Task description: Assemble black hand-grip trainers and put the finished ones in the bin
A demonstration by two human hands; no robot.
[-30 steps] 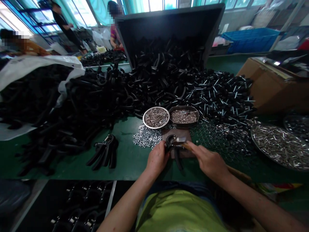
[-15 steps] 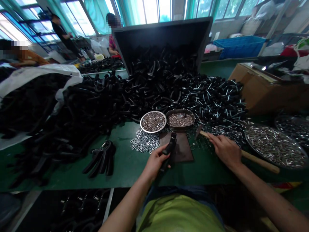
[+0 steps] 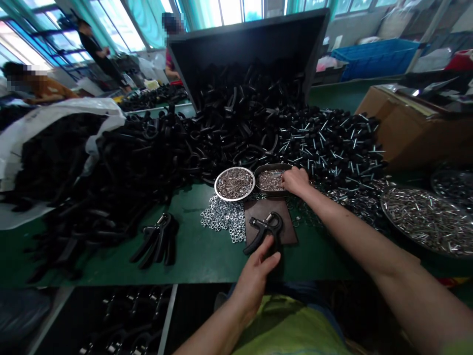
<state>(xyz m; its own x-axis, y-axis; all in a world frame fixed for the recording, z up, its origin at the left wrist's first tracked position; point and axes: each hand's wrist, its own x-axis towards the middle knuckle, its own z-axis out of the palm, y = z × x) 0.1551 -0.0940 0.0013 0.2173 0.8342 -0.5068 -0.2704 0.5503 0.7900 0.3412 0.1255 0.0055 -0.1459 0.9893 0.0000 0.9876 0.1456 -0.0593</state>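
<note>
Counted: wearer's left hand and right hand, two; hand grip over brown plate, one each; white-rimmed dish, one; oval tin, one; co-workers, three; nuts, too numerous to count.

Your hand grip looks like low-sheen plastic with a shiny metal spring; your nuts are bright metal, your counter smooth, your carton matt cardboard, your bag crinkled plastic.

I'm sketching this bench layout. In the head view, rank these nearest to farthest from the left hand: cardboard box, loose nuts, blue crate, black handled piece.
1. Black handled piece: right at the left hand.
2. Loose nuts: ahead, left.
3. Cardboard box: farther ahead, right.
4. Blue crate: right, beyond the box.
</note>
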